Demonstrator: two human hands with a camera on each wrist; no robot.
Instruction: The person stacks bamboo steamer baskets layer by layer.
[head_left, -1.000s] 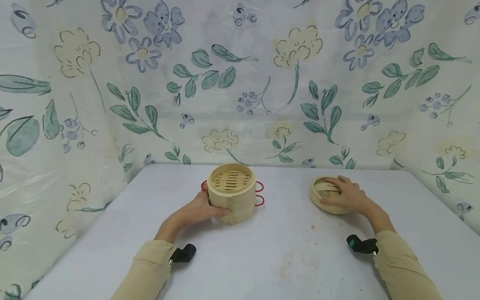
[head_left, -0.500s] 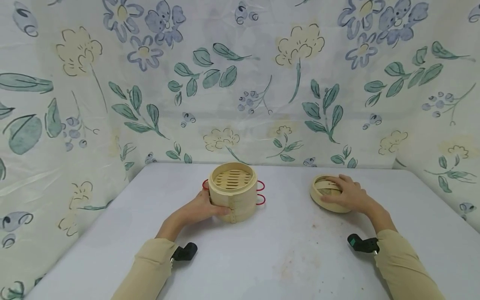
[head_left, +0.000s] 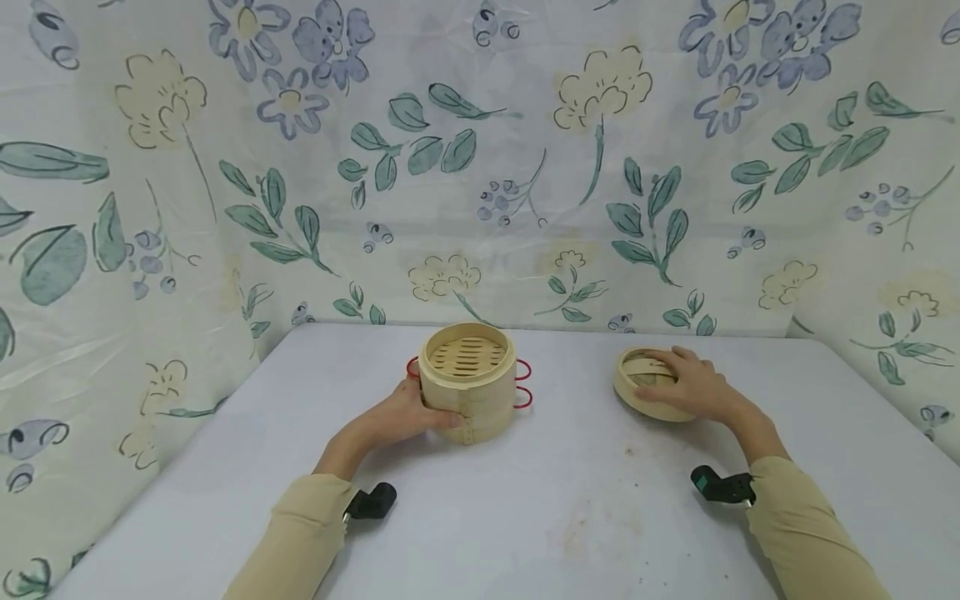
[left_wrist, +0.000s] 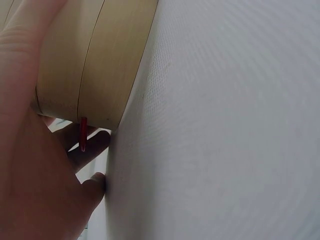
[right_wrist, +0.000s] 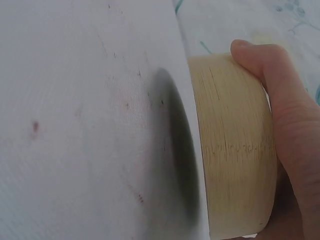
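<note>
A round bamboo steamer (head_left: 468,396) of stacked tiers, with a slatted floor at its open top, stands on the table at centre-left. Red loop handles (head_left: 522,397) stick out from its sides. My left hand (head_left: 397,417) grips its left side, thumb across the front; in the left wrist view some fingers are spread near a red loop. To the right is the bamboo steamer lid (head_left: 628,398), a strap across its top. From above, my right hand (head_left: 697,387) holds it, thumb on the rim (right_wrist: 235,145). Whether the lid touches the table cannot be told.
The white tabletop (head_left: 525,517) has small reddish-brown specks and stains in front of the lid. Floral sheeting (head_left: 480,167) hangs behind and at both sides. A black device (head_left: 372,502) is strapped to each wrist.
My right hand and the lid have shifted slightly left, toward the steamer. The left hand keeps its grip and the steamer stays in place, while the head view drifts a little.
</note>
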